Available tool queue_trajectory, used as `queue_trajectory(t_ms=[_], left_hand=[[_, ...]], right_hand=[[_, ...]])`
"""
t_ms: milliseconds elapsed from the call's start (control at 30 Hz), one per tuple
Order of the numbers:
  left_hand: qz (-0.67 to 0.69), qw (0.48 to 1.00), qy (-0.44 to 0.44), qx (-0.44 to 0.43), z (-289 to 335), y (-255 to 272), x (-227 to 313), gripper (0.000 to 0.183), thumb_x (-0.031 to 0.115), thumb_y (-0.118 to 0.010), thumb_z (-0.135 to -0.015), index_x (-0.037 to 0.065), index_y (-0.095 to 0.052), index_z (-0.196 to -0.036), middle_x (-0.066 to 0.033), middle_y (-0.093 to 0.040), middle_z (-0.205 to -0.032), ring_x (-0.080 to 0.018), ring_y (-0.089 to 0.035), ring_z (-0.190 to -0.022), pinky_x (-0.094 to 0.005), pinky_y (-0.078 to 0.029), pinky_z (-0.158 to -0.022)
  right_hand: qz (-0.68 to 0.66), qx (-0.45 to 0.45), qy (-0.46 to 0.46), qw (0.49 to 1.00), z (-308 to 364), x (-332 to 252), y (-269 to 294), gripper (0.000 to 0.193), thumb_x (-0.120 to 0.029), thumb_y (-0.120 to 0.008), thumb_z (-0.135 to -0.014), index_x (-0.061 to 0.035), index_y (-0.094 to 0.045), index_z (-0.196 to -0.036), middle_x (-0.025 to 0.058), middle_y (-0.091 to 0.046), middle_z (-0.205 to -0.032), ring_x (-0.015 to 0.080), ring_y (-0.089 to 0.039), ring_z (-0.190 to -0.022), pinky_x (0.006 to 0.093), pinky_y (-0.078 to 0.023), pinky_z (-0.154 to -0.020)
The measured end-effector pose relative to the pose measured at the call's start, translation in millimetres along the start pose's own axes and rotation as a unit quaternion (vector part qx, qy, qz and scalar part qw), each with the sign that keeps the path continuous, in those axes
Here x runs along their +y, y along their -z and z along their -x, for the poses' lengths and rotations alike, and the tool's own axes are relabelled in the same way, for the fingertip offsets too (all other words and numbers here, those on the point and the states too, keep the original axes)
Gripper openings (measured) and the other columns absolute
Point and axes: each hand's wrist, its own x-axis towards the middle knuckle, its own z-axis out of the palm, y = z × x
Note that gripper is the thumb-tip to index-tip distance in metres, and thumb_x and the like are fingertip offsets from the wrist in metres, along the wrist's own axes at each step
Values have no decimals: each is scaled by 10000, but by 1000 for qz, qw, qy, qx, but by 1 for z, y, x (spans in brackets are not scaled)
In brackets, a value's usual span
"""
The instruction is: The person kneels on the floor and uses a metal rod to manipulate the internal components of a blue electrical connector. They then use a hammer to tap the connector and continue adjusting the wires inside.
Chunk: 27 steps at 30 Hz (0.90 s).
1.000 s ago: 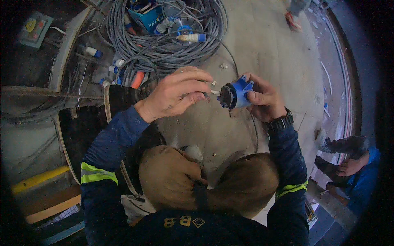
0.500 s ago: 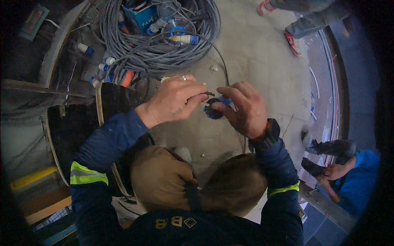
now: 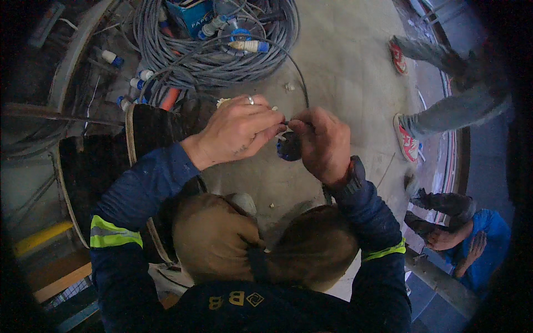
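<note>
Head view: small dark piece [image 3: 285, 122] is being pinched at the fingertips of left hand [image 3: 239, 126]. Right hand [image 3: 328, 143] is being held curled just beside it; its grip cannot be told. Round blue-black connector [image 3: 288, 147] is being partly covered by right hand.

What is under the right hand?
A round, blue-edged dark connector peeks out left of the right hand; whatever else lies beneath that hand is covered.
</note>
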Motion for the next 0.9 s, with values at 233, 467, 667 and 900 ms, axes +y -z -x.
queue_trajectory(t_ms=[233, 467, 667, 900], left_hand=[[15, 1000, 18, -17, 5, -5, -8, 163, 82, -703, -787, 36, -665, -940, -121, -631, -783, -314, -627, -754, -409, -503, -642], [51, 997, 48, -38, 1, 2, -18, 150, 65, -686, -784, 32, -664, -928, -129, -631, -758, -326, -625, -732, -423, -501, -620], [49, 996, 46, -58, -1, 5, -20, 140, 34, -690, -814, -25, -644, -932, -163, -632, -793, -343, -604, -712, -411, -482, -636], [60, 998, 15, -30, -5, 8, -38, 115, 94, -659, -847, 47, -683, -949, -115, -663, -784, -312, -626, -715, -406, -509, -627]], right_hand=[[-183, -33, -89, 979, 0, 9, 15, 465, -120, -761, -803, -44, -565, -1217, 146, -686, -961, 272, -679, -864, 353, -524, -721], [-121, -34, 23, 992, -21, 9, 1, 378, -127, -776, -785, -45, -621, -1120, 138, -676, -922, 307, -667, -822, 375, -530, -719], [-129, -46, -31, 990, -20, 16, -5, 85, -101, -712, -829, -43, -672, -877, 164, -670, -854, 309, -665, -751, 376, -518, -652], [-302, -111, -175, 931, -31, 21, -9, 169, -180, -692, -891, -17, -671, -930, 104, -690, -858, 154, -647, -785, 323, -501, -674]])
